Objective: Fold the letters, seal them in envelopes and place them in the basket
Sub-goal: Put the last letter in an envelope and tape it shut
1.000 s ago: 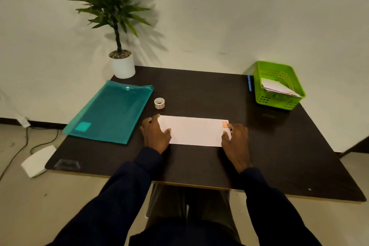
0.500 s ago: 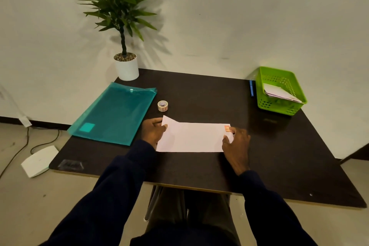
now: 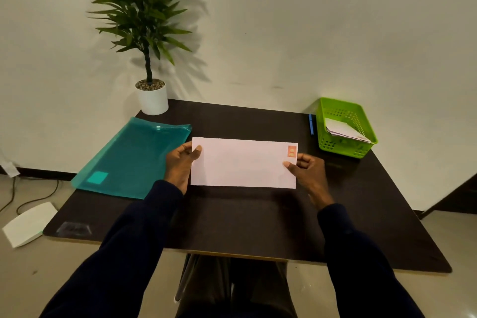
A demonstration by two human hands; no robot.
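A white envelope (image 3: 242,162) with an orange stamp in its upper right corner is held up off the dark table (image 3: 245,224), its face towards me. My left hand (image 3: 180,162) pinches its left edge, thumb on the front. My right hand (image 3: 307,175) pinches its right edge just below the stamp. The green basket (image 3: 358,148) stands at the table's back right and holds several white envelopes (image 3: 343,130). The tape roll seen earlier is hidden behind the raised envelope.
A teal plastic folder (image 3: 129,160) lies on the table's left side. A potted plant (image 3: 151,97) stands at the back left corner. A blue pen (image 3: 311,124) lies just left of the basket. A white box (image 3: 28,223) and cables lie on the floor at left.
The envelope lay flat on the table under both hands. Both hands have gripped its ends and lifted it up to face me, covering the tape roll.
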